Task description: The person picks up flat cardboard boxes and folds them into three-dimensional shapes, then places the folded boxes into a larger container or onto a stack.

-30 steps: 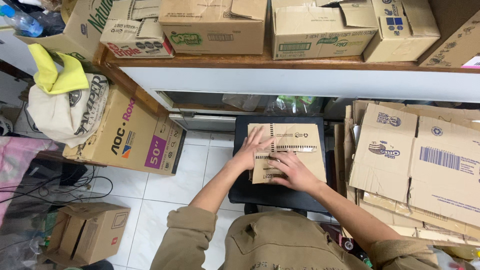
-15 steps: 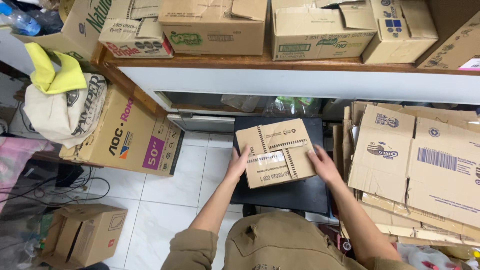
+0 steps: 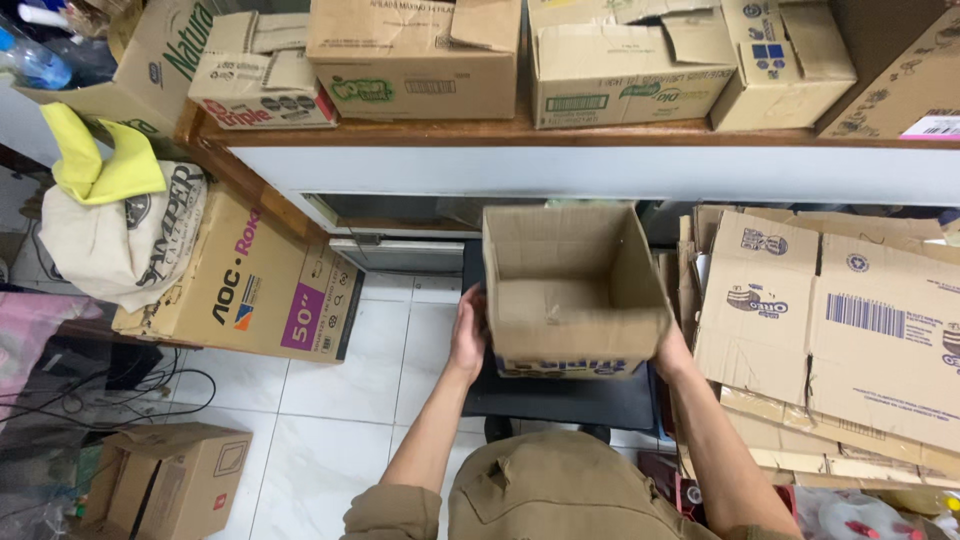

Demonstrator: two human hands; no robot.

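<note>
Gripping open carton [image 3: 570, 285] (both sides).

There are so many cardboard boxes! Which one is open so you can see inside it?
The box held between both hands, above the black stool. Its open top shows an empty inside; the shelf boxes have their flaps folded over.

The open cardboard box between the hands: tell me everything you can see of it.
The cardboard box is plain brown corrugated board, creased and worn. Its opening faces the camera and the inside is empty. Blue print shows low on its near outer face. It sits over a black seat, held at both sides: the left hand flat on its left wall, the right hand at its lower right corner. Flattened cartons stand to its right.
</note>
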